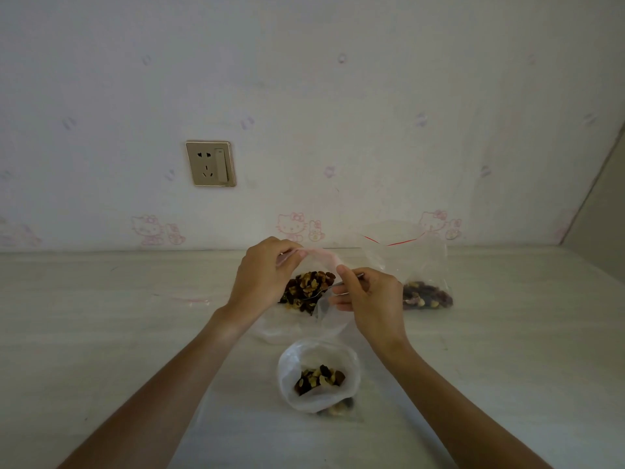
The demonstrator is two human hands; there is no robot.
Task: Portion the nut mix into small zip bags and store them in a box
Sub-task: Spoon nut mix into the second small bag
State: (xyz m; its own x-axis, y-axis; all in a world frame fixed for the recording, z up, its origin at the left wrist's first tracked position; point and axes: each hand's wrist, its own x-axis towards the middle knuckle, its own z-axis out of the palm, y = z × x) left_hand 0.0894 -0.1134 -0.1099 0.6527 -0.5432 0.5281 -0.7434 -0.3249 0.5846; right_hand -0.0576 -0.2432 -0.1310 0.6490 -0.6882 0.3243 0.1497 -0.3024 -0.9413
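A large clear bag of nut mix (pixel 309 289) lies open on the table in the middle. My left hand (pixel 263 275) pinches its pink rim and holds the mouth up. My right hand (pixel 368 296) grips a metal spoon (pixel 324 292) whose bowl sits in the nuts; a fingertip also touches the rim. Nearer to me stands a small zip bag (pixel 318 374), mouth open, with a little nut mix at its bottom. Another zip bag (pixel 419 265) with a red seal line stands at the right rear, nuts in its base.
The pale table (pixel 118 333) runs to a wall with cartoon wallpaper and a power socket (pixel 210 163). An empty flat clear bag (pixel 189 299) lies left of the big bag. A slanted panel (pixel 602 214) closes the right side. No box is in view.
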